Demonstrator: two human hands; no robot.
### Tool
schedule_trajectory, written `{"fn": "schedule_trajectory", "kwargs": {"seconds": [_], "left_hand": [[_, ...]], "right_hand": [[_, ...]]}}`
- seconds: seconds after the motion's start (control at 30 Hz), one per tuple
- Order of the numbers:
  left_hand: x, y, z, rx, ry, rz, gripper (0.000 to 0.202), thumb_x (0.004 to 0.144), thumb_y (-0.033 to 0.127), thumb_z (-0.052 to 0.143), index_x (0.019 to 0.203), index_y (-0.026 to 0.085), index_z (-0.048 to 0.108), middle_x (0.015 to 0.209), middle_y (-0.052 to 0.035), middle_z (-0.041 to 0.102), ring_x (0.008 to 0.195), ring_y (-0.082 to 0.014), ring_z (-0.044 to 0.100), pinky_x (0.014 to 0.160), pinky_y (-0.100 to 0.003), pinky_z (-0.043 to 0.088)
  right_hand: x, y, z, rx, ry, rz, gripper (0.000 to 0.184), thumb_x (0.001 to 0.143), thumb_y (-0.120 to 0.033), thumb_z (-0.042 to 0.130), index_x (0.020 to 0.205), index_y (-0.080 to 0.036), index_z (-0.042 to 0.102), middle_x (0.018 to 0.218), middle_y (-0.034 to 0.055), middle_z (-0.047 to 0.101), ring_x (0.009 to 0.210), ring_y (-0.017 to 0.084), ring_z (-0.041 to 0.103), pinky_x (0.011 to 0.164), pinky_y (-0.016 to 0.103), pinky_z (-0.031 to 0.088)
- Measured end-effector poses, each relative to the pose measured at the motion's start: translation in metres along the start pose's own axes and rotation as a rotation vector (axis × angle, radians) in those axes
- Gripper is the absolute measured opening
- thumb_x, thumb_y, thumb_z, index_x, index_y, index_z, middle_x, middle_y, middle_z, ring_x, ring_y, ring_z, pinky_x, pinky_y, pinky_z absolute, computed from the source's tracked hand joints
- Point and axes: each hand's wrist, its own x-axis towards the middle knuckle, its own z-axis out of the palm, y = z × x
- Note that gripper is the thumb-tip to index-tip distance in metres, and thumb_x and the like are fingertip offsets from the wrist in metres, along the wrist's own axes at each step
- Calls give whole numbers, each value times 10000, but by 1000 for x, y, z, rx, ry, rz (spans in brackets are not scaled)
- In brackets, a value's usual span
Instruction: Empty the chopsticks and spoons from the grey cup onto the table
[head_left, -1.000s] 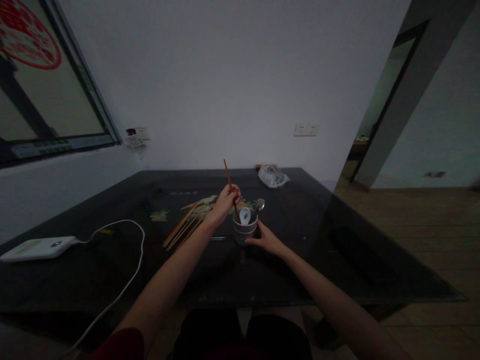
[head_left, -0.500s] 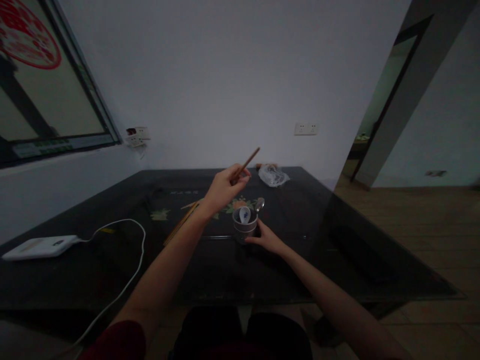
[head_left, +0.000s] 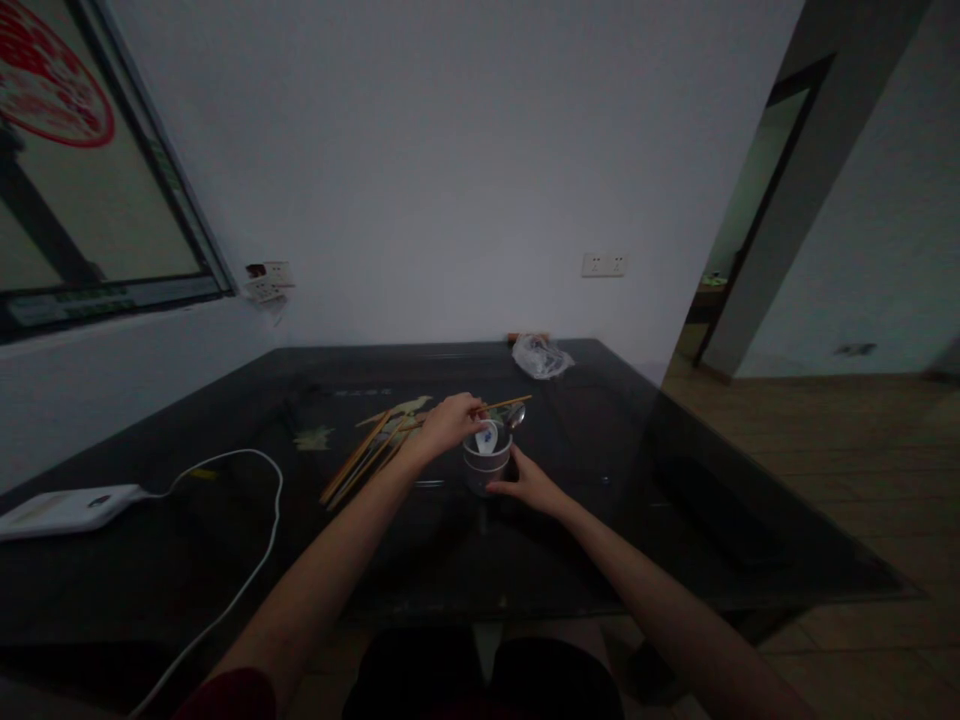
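Note:
A light grey cup (head_left: 486,474) stands upright on the dark table, with a white ceramic spoon (head_left: 487,438) with a blue mark and a metal spoon (head_left: 516,415) in it. My right hand (head_left: 534,484) is wrapped around the cup's right side, thumb in front. Just above the rim, at the left, my left hand (head_left: 452,424) pinches a wooden chopstick (head_left: 511,402) that lies nearly level and points right. Whether it is one stick or more in the pinch is hard to see. Several loose chopsticks (head_left: 355,458) lie slantwise left of the cup, partly behind my left forearm.
A crumpled clear plastic bag (head_left: 541,358) lies at the table's back edge. On the left is a white power bank (head_left: 71,508) with a white cable (head_left: 279,500) running over the front edge. A dark oblong object (head_left: 716,510) lies at the right.
My left hand has come down and closer to the cup, and its chopstick has tipped from steeply slanted to nearly level. My right hand stays on the cup.

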Motion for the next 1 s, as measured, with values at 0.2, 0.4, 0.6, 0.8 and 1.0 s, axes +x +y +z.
{"fn": "schedule_trajectory", "kwargs": {"seconds": [0.2, 0.4, 0.6, 0.8, 1.0], "left_hand": [[-4, -4, 5, -42, 95, 56, 184, 817, 357, 579, 797, 201, 673, 927, -33, 613, 807, -155, 571, 713, -236, 407], [-6, 1, 1, -270, 156, 50, 193, 847, 337, 535, 868, 175, 638, 850, -36, 657, 793, -161, 592, 729, -241, 425], [1, 10, -10, -572, 240, 61, 187, 839, 300, 522, 962, 167, 567, 879, -28, 658, 831, -160, 615, 755, -238, 441], [21, 10, -13, -821, 477, -20, 190, 842, 274, 505, 980, 160, 568, 867, -24, 612, 794, -130, 566, 722, -214, 435], [21, 6, -16, -1203, 406, -210, 151, 833, 321, 511, 940, 218, 480, 637, 51, 493, 512, -76, 499, 449, -154, 338]], "right_hand": [[0, -3, 0, -5, 3, -16, 812, 614, -340, 789, 1318, -199, 410, 1332, 108, 502, 1236, 271, 458, 1068, 439, 310], [-1, -5, 0, -7, -11, -25, 802, 624, -334, 785, 1318, -192, 406, 1335, 108, 500, 1236, 265, 458, 1070, 422, 313], [0, -7, 0, 0, -20, -25, 813, 623, -334, 785, 1322, -187, 396, 1345, 110, 491, 1247, 265, 448, 1082, 429, 297], [-1, -9, -1, -37, -15, -24, 784, 627, -346, 781, 1307, -189, 423, 1319, 105, 513, 1269, 269, 423, 1101, 435, 262], [0, -4, 0, 10, -29, -42, 808, 634, -340, 781, 1328, -197, 392, 1359, 104, 479, 1264, 254, 434, 1092, 415, 288]]}}
